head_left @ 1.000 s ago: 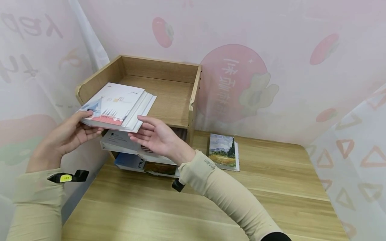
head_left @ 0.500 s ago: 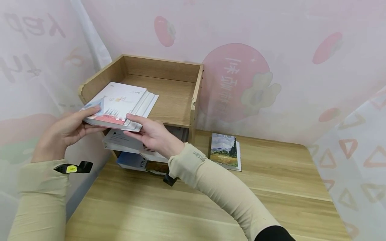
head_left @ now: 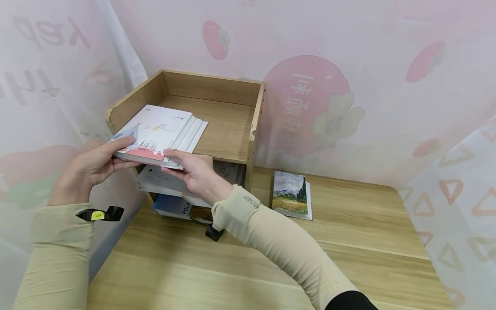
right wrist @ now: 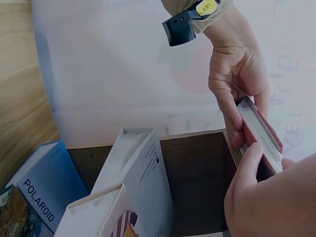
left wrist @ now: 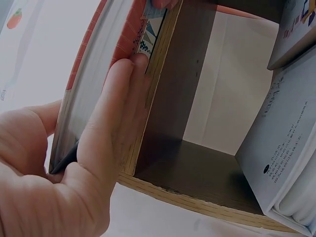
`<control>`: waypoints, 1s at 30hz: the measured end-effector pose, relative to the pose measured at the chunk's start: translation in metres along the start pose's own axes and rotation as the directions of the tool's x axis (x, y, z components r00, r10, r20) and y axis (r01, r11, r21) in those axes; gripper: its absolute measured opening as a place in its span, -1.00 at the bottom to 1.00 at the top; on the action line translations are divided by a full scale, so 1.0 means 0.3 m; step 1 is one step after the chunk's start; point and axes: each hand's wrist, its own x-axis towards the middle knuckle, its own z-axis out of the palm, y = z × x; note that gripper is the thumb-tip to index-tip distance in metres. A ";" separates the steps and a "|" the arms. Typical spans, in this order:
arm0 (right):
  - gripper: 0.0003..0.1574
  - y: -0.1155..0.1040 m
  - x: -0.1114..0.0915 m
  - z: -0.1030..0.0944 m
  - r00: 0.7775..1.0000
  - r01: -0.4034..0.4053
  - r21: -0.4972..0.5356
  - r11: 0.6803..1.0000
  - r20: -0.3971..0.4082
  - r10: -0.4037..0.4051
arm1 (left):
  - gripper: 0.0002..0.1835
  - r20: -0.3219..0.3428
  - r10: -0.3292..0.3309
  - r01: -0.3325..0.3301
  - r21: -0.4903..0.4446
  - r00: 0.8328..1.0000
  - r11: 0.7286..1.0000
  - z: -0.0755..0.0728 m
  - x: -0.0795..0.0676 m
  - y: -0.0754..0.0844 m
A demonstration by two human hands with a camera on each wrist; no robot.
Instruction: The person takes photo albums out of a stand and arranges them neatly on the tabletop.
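Observation:
A white book point(head_left: 159, 125) with a blue and red lower edge lies at the front left of the wooden shelf's top tray point(head_left: 228, 133), its near end over the front edge. Pale edges stick out along its right side; whether these belong to more books I cannot tell. My left hand point(head_left: 91, 168) grips the near left corner, thumb on the cover and fingers underneath. At the near right corner my right hand point(head_left: 199, 174) pinches it, thumb on top. The left wrist view shows the page block point(left wrist: 84, 89) between left thumb and fingers.
Below, the middle tier holds white books point(head_left: 159, 178), and the bottom tier a blue POLAROID book point(head_left: 170, 204) beside a dark-covered one. A book with a landscape cover point(head_left: 288, 193) lies on the wooden table point(head_left: 348, 224) right of the shelf. Printed curtains hang behind.
My right hand has gone from open fingers beside the book's near right corner to pinching it. My left thumb has slid farther onto the cover. The head view has shifted slightly.

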 end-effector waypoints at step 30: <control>-0.78 0.007 0.013 0.005 0.998 0.038 0.012 0.999 -0.051 -0.037 | -0.38 -0.014 -0.028 0.027 -0.040 1.000 0.999 -0.001 0.017 -0.001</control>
